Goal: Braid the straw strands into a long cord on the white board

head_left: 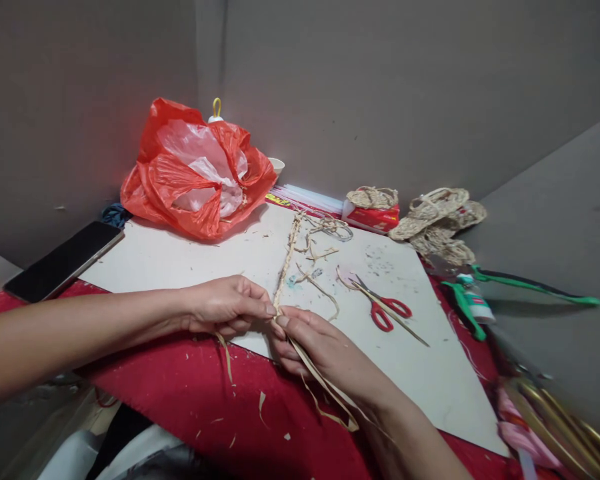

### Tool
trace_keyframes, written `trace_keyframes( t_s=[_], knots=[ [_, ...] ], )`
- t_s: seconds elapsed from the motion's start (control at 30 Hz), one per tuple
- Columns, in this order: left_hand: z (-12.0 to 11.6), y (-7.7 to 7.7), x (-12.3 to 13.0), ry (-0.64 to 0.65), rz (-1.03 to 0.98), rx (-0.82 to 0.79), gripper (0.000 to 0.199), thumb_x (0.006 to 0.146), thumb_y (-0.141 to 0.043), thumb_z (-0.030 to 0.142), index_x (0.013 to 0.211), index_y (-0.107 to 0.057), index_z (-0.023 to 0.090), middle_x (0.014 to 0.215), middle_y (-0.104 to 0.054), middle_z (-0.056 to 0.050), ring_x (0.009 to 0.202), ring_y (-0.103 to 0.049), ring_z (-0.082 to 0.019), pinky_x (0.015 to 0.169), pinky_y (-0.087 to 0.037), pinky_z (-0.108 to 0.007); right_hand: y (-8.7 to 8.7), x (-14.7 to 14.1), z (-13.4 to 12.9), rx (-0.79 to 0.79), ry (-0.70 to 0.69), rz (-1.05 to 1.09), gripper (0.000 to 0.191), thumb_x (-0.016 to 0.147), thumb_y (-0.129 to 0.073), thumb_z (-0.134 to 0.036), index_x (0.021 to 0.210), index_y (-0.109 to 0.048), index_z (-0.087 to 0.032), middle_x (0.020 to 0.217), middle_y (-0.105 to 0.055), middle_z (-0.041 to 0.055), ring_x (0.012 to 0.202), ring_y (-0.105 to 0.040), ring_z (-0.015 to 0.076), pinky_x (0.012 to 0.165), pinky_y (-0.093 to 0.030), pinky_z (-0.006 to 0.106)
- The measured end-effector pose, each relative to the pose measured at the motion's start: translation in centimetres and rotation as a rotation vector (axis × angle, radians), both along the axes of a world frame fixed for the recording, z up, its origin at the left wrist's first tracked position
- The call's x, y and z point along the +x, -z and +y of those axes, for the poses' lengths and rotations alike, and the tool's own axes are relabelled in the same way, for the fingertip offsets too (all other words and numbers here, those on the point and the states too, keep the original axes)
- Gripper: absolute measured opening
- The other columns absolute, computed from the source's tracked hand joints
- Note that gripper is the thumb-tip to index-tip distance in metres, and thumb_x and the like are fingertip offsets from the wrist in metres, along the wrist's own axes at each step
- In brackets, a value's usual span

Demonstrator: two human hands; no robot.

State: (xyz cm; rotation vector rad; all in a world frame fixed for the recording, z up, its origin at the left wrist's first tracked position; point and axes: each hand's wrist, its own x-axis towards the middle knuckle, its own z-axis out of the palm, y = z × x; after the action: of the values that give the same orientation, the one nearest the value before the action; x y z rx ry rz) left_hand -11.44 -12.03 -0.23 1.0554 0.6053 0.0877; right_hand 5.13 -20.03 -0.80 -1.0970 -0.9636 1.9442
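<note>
A thin braided straw cord (287, 257) runs from the back of the white board down to my fingertips. My left hand (230, 305) pinches the cord's near end between thumb and finger, and a loose strand hangs below it. Touching it on the right, my right hand (315, 343) is closed on the same end, with long flat straw strands (325, 383) trailing out beneath toward the front. Red-handled scissors (383, 310) lie slightly open to the right, across a straw strip. Loose straw pieces (320, 287) lie between the cord and the scissors.
A red plastic bag (200, 180) stands at the back left, beside a black phone (65, 260). Woven straw pieces (437, 217) lie at the back right. A small bottle (475, 300) and green-handled tool (535, 283) are at the right edge. Scraps dot the red cloth (180, 387).
</note>
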Motion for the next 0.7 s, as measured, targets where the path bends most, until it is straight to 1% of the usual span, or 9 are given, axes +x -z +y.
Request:
trace_keyframes(
  t_s=[0.13,0.23,0.33,0.4,0.47,0.57,0.63,0.7],
  knots=[
    [0.4,0.0,0.2,0.04,0.049,-0.024,0.028,0.072,-0.067,0.041,0.066,-0.055,0.015,0.036,-0.026,0.01,0.032,-0.015,-0.003,0.033,-0.009,-0.019,-0.2,0.3,0.0,0.074,-0.072,-0.113,0.027,0.088,-0.048,-0.042,0.076,-0.048,-0.018,0.061,-0.033,-0.005,0.051,-0.027,0.0081,0.047,-0.025,0.02],
    [0.3,-0.1,0.4,0.068,0.089,-0.004,0.029,0.071,-0.066,0.041,0.064,-0.056,0.015,0.034,-0.027,0.01,0.03,-0.016,-0.003,0.033,-0.009,-0.02,-0.1,0.6,0.0,0.224,-0.102,-0.336,0.025,0.09,-0.044,-0.039,0.08,-0.054,-0.019,0.065,-0.043,-0.0024,0.056,-0.037,0.0104,0.053,-0.032,0.022],
    [0.0,-0.3,0.8,0.027,0.155,0.116,0.023,0.071,-0.062,0.034,0.06,-0.054,0.015,0.034,-0.031,0.009,0.03,-0.016,-0.003,0.033,-0.009,-0.021,0.1,0.8,0.0,0.42,-0.084,-0.589,0.024,0.09,-0.045,-0.033,0.074,-0.057,-0.018,0.07,-0.053,0.0,0.066,-0.045,0.0134,0.063,-0.037,0.024],
    [-0.4,-0.3,1.0,-0.011,0.191,0.248,0.021,0.072,-0.057,0.03,0.058,-0.053,0.015,0.035,-0.031,0.009,0.031,-0.018,-0.004,0.034,-0.009,-0.021,0.2,1.0,-0.2,0.497,-0.086,-0.717,0.027,0.09,-0.043,-0.031,0.07,-0.055,-0.018,0.068,-0.054,0.0001,0.065,-0.046,0.014,0.063,-0.036,0.025],
    [-0.6,-0.3,1.1,-0.027,0.214,0.359,0.019,0.072,-0.054,0.027,0.057,-0.053,0.015,0.037,-0.032,0.009,0.034,-0.02,-0.003,0.036,-0.011,-0.02,0.2,1.1,-0.4,0.531,-0.096,-0.821,0.028,0.09,-0.042,-0.03,0.067,-0.053,-0.018,0.063,-0.051,-0.0004,0.061,-0.044,0.0135,0.059,-0.034,0.024],
    [-0.8,-0.3,1.2,-0.02,0.225,0.452,0.019,0.072,-0.051,0.027,0.057,-0.05,0.015,0.042,-0.033,0.008,0.038,-0.022,-0.003,0.039,-0.014,-0.019,0.1,1.1,-0.6,0.553,-0.075,-0.949,0.029,0.088,-0.044,-0.03,0.062,-0.048,-0.019,0.058,-0.048,-0.0013,0.055,-0.04,0.0123,0.053,-0.03,0.024],
    [-1.0,-0.3,1.2,-0.019,0.214,0.491,0.021,0.072,-0.051,0.029,0.056,-0.046,0.015,0.044,-0.032,0.008,0.04,-0.022,-0.003,0.04,-0.015,-0.019,-0.1,0.9,-0.8,0.538,-0.042,-0.993,0.03,0.087,-0.044,-0.03,0.06,-0.045,-0.019,0.054,-0.044,-0.0025,0.052,-0.037,0.0114,0.05,-0.027,0.023],
    [-1.2,-0.3,1.3,-0.025,0.202,0.515,0.024,0.073,-0.051,0.03,0.055,-0.043,0.016,0.044,-0.03,0.009,0.041,-0.021,-0.004,0.04,-0.014,-0.02,-0.2,0.6,-1.0,0.495,-0.008,-0.978,0.03,0.086,-0.042,-0.029,0.058,-0.041,-0.019,0.053,-0.039,-0.0036,0.051,-0.034,0.0105,0.048,-0.025,0.023]
  ],
)
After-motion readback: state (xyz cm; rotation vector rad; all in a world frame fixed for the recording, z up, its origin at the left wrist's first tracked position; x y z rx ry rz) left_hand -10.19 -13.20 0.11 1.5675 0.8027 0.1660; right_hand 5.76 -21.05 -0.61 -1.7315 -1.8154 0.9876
